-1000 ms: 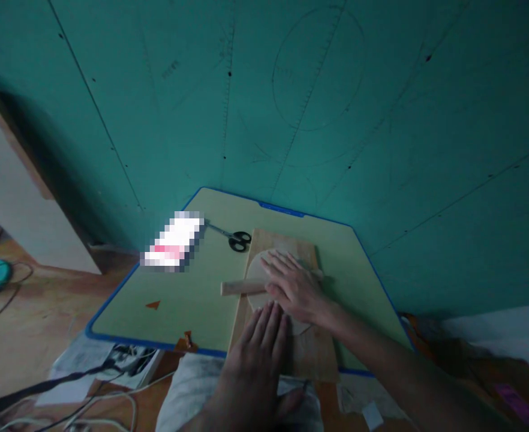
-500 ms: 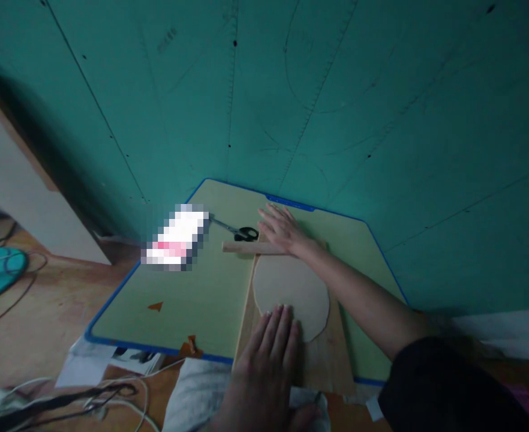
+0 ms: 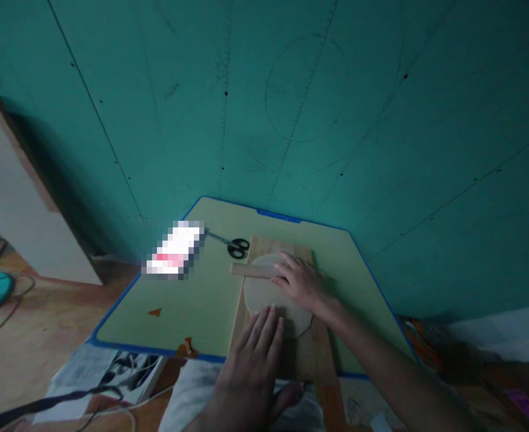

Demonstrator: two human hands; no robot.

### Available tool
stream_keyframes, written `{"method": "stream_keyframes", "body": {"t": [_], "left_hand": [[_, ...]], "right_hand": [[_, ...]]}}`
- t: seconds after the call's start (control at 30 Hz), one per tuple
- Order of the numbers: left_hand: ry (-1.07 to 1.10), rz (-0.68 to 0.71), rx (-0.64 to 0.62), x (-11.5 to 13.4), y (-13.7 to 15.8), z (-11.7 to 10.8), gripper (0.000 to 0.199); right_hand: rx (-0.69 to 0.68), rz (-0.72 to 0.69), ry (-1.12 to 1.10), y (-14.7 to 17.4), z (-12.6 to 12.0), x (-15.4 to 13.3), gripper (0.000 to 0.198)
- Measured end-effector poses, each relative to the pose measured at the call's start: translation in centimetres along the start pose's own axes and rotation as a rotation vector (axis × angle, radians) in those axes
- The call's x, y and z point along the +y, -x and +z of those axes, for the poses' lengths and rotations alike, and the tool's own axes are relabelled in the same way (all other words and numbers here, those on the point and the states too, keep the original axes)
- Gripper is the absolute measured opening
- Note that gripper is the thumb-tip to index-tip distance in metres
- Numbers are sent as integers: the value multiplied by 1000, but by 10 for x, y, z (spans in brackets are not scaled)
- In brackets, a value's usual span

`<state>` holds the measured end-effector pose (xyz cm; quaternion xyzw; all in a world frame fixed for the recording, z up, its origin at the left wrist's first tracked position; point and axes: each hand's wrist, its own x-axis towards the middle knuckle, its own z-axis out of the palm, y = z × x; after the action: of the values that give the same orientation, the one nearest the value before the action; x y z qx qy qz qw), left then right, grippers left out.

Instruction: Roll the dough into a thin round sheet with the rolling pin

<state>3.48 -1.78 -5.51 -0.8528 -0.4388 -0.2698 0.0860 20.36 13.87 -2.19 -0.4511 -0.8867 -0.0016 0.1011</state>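
Note:
A thin round sheet of dough (image 3: 264, 300) lies on a wooden board (image 3: 325, 354). Across its far part rests a wooden rolling pin (image 3: 251, 271), its left end sticking out past the board. My right hand (image 3: 303, 282) lies over the pin with the fingers spread on top of it, hiding the pin's right part. My left hand (image 3: 255, 354) is flat, its fingertips on the near left edge of the dough and its palm toward me. Scissors (image 3: 237, 247) with black handles lie just left of the board's far end.
The board sits on a pale green tabletop (image 3: 179, 312) with a blue rim, against a green wall (image 3: 179, 138). A blurred-out bright rectangular object (image 3: 174, 249) is at the left. Orange scraps (image 3: 155, 312) lie on the tabletop. Cables and papers (image 3: 84, 375) are at lower left.
My right hand has drawn the rolling pin back toward me, from the dough's far edge onto the dough. My left hand stays flat at the near edge. The view has tilted up slightly.

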Motion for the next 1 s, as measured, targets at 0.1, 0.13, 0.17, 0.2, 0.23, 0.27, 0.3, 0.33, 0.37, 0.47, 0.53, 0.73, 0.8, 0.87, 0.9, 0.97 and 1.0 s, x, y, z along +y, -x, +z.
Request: {"method": "stream_keyframes", "body": {"t": [0.1, 0.13, 0.17, 0.2, 0.23, 0.27, 0.3, 0.33, 0.37, 0.47, 0.53, 0.73, 0.8, 0.87, 0.9, 0.97, 1.0], "left_hand": [[33, 3, -64, -11, -4, -5, 79], [43, -11, -93, -18, -8, -7, 76], [50, -32, -122, -26, -13, -9, 74], [54, -59, -152, -36, -21, -9, 70], [54, -85, -173, -46, -30, -9, 66], [52, -117, -195, -57, -40, -7, 63], [47, -139, -213, -67, -51, -4, 59], [40, -155, -235, -75, -63, 0, 55], [40, -148, -268, -81, -74, 4, 51], [28, -118, -330, -88, -103, 14, 43], [21, -136, -366, -84, -117, 17, 38], [-26, -277, -445, -78, -144, 13, 31], [-38, -342, -476, -84, -153, 14, 31], [-28, -410, -517, -93, -161, 16, 31], [-14, -446, -542, -98, -166, 17, 31], [25, -519, -600, -108, -174, 21, 26], [50, -548, -632, -113, -177, 23, 24]], "right_hand": [[121, 153, -43, 6, -1, 34, 24], [182, 199, -70, 11, -4, 44, 24], [247, 249, -104, 16, -8, 53, 26], [307, 306, -149, 22, -14, 60, 28], [360, 372, -206, 29, -20, 65, 30], [404, 444, -281, 37, -26, 69, 34], [438, 521, -376, 45, -32, 70, 38], [460, 595, -486, 53, -37, 70, 42], [467, 661, -600, 62, -41, 68, 45], [455, 795, -885, 87, -44, 59, 51], [460, 856, -995, 102, -41, 54, 52], [507, 965, -1107, 128, -30, 49, 53], [534, 953, -1122, 130, -28, 50, 53], [548, 940, -1141, 130, -27, 50, 53], [552, 938, -1148, 130, -26, 51, 54], [557, 939, -1154, 130, -23, 52, 55], [564, 939, -1152, 131, -22, 52, 55]]}}
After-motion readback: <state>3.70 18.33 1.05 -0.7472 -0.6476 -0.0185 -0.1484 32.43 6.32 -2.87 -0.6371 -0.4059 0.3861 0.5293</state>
